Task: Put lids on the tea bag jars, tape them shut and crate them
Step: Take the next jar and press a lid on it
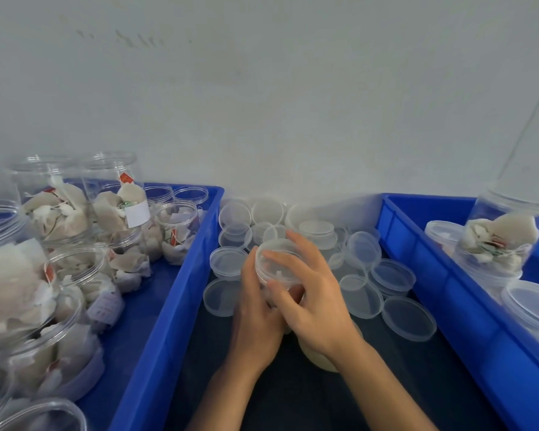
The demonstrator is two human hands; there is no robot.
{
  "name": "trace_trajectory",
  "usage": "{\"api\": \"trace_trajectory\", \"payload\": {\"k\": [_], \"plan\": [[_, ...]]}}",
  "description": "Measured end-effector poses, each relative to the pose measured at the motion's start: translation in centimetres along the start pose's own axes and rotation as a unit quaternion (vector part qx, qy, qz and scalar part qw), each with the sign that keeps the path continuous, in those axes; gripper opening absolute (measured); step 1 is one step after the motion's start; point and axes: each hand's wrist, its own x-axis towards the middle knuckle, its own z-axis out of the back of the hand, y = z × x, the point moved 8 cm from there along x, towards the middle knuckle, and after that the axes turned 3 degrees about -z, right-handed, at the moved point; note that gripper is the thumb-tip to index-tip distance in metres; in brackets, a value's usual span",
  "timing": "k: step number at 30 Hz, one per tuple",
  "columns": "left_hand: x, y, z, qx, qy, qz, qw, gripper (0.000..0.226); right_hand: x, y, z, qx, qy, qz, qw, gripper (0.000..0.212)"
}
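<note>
A clear tea bag jar (319,356) stands between my arms on the dark table, mostly hidden by my hands. Its clear lid (276,259) sits on its mouth. My left hand (255,315) grips the jar's upper side from the left. My right hand (311,290) curls over the lid, fingers on top and thumb at its near edge. Behind them lies a heap of loose clear lids (361,259).
A blue crate (168,293) on the left holds several open jars of tea bags (56,209). Another blue crate (442,284) on the right holds a tall jar (498,241) and lidded jars (532,303). A pale wall rises close behind.
</note>
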Motion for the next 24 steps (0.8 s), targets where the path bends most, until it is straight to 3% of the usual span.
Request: {"api": "trace_trajectory", "payload": {"k": [5,12,16,19,24], "plan": [[-0.1,0.2,0.4,0.004,-0.001,0.003,1.0,0.085,-0.2,-0.5,-0.4,0.044,0.012,-0.021,0.999,0.038],[-0.2,-0.4,0.6,0.011,0.004,0.003,1.0,0.071,-0.8,-1.2,-0.9,0.011,-0.024,-0.048,0.999,0.038],[-0.2,-0.3,0.6,0.008,-0.002,-0.003,1.0,0.07,-1.2,-1.9,-0.5,0.06,-0.084,-0.084,0.991,0.042],[-0.1,-0.1,0.3,0.015,0.001,-0.001,1.0,0.072,-1.3,-2.1,-0.5,0.108,-0.083,-0.098,0.986,0.048],[-0.3,0.0,0.1,0.008,0.012,0.0,1.0,0.073,-1.5,-2.3,-0.1,0.135,-0.096,-0.078,0.983,0.036]]}}
